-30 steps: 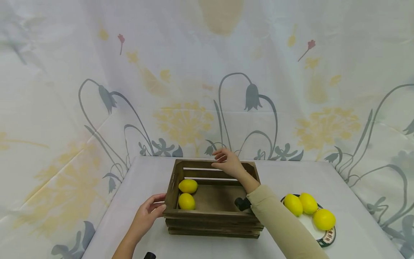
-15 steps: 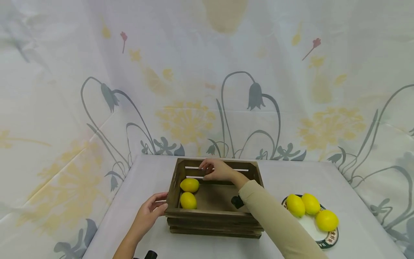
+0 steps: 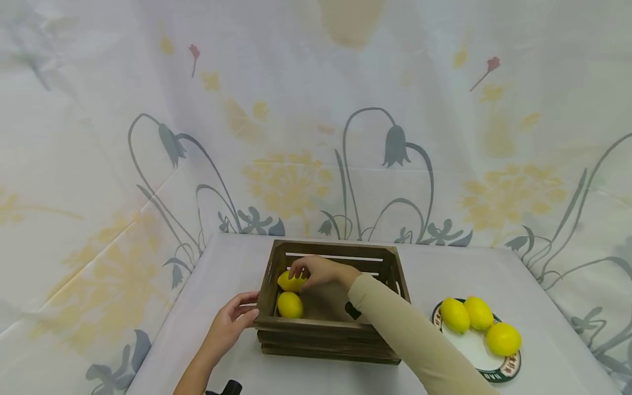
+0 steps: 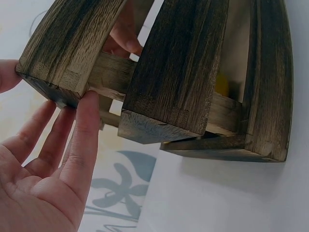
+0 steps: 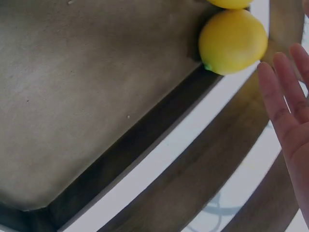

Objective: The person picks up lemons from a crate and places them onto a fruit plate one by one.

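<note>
A brown slatted wooden crate (image 3: 336, 329) stands on the table, two yellow lemons inside at its left end. My left hand (image 3: 232, 318) holds the crate's front-left corner; in the left wrist view the fingers (image 4: 79, 140) touch the end of the top slat. Inside the crate, my right hand (image 3: 318, 271) hangs over the farther lemon (image 3: 287, 282), partly covering it. The nearer lemon (image 3: 290, 305) lies just in front. Seen from the right wrist, the right hand (image 5: 292, 106) has extended fingers close to a lemon (image 5: 232, 42), nothing gripped.
To the right of the crate, a round plate (image 3: 476, 351) with a dark patterned rim carries three more lemons (image 3: 503, 339). A white cloth (image 3: 237, 258) covers the table. Behind it hangs a flower-printed curtain (image 3: 316, 137).
My right hand has moved left and down, from above the crate's back rim to the farther lemon. The left hand stays at the crate's corner. The view has shifted slightly.
</note>
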Tool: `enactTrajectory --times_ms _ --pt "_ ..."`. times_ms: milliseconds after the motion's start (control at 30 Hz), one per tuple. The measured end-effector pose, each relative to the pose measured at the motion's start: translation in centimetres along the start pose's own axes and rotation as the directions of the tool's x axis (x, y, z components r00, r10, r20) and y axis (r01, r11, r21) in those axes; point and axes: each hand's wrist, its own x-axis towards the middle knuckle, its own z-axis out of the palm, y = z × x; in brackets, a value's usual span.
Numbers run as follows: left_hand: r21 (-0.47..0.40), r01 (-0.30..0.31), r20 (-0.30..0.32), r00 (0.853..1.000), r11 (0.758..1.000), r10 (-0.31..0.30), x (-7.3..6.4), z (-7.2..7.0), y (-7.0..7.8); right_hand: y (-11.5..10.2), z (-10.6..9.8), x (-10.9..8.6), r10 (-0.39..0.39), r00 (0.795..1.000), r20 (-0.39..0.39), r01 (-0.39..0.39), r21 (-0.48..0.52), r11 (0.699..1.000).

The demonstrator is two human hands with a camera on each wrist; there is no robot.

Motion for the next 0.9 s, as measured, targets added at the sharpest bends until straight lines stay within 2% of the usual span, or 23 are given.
enactTrajectory --times_ms 167,467,533,700,900 --pt "-0.014 -0.015 0.014 1.000 1.000 0.016 0.0 0.1 0.2 -0.2 0.6 0.5 0.041 0.997 0.062 -0.037 -0.056 0.998" --pt "-0.011 -0.003 0.009 1.000 1.000 0.003 -0.1 -0.1 0.1 0.1 2.0 1.7 0.107 0.981 0.160 -0.086 -0.136 0.987" --pt "-0.016 -0.006 0.010 1.000 1.000 0.006 -0.1 -0.1 0.1 0.4 2.4 2.0 0.107 0.975 0.195 -0.073 -0.171 0.983" --pt "-0.024 -0.015 0.019 1.000 1.000 0.016 -0.1 -0.1 0.1 0.6 3.1 2.2 0.065 0.960 0.272 0.015 -0.283 0.959" --pt "-0.024 -0.022 0.016 1.000 0.999 0.022 -0.1 -0.2 -0.1 0.2 3.0 2.2 0.118 0.948 0.295 -0.035 -0.270 0.962"
